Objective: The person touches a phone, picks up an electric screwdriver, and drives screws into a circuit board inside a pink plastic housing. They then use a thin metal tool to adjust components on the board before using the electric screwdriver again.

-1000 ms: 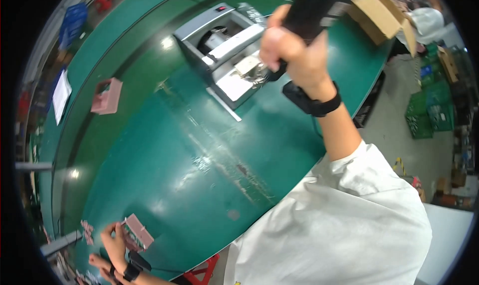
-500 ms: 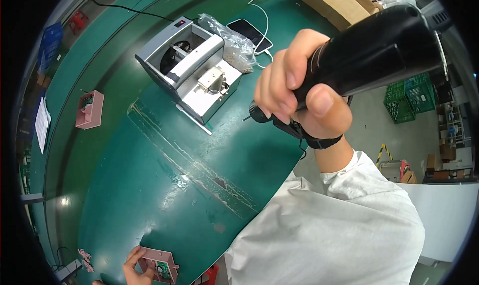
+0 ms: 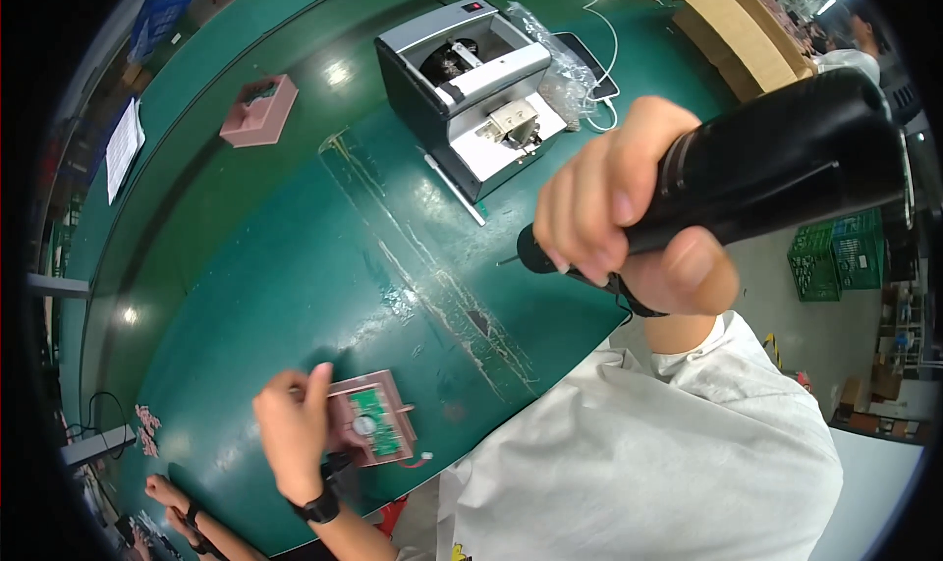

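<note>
My right hand (image 3: 629, 207) is wrapped around a black electric screwdriver (image 3: 776, 168), raised above the bench. Its thin bit points left and touches nothing. Low in the view lies an open pink plastic box (image 3: 405, 425), with a green circuit board (image 3: 375, 409) and a round pale part inside. My left hand (image 3: 293, 428) is close against the box's left side, fingers curled and thumb pointing up. Something small and dark shows between fingers and thumb; blur hides what it is. A short red wire with a white plug (image 3: 425, 456) sticks out by the box's lower corner.
A grey desktop machine (image 3: 471, 89) stands beyond, beside a clear plastic bag (image 3: 565, 80) and a phone (image 3: 580, 60). Another pink box (image 3: 260, 111) sits left, small pink parts (image 3: 147, 430) lower left. A cardboard box (image 3: 742, 40) is at upper right. Another person's hands (image 3: 169, 494) show lower left.
The view has shifted, so the bench things sit further right and higher. My left thumb has come out of the pink box, and more of the board shows. My right hand still holds the screwdriver.
</note>
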Tool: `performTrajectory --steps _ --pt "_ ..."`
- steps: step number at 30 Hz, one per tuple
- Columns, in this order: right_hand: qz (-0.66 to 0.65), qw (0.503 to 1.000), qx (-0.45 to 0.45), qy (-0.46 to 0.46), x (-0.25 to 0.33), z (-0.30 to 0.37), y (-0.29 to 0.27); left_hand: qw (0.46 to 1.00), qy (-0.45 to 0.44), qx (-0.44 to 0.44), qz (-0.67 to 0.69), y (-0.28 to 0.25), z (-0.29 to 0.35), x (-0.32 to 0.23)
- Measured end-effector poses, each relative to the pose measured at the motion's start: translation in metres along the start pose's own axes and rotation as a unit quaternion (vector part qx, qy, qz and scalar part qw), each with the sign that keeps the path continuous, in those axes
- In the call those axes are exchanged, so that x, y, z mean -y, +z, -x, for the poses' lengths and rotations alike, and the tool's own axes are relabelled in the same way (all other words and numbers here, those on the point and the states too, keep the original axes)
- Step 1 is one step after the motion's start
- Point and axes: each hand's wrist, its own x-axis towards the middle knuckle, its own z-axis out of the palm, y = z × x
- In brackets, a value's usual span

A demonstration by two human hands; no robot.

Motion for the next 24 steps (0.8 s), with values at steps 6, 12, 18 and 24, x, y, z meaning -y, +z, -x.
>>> performTrajectory --steps 6,12,18,24 --pt "-0.045 0.997 0.043 -0.041 -0.025 0.007 0.011 0.925 0.377 0.005 0.036 0.007 0.012 -0.038" --pt "-0.111 0.991 0.067 -0.038 -0.030 0.004 0.015 0.959 0.258 0.093 0.068 0.017 0.018 -0.047" --pt "-0.040 0.994 0.102 0.016 -0.018 0.005 0.024 0.989 0.147 0.014 -0.028 0.037 0.017 -0.059" --pt "0.073 0.978 0.194 0.036 -0.023 0.002 0.021 0.991 0.128 -0.007 0.026 0.051 0.030 -0.085"
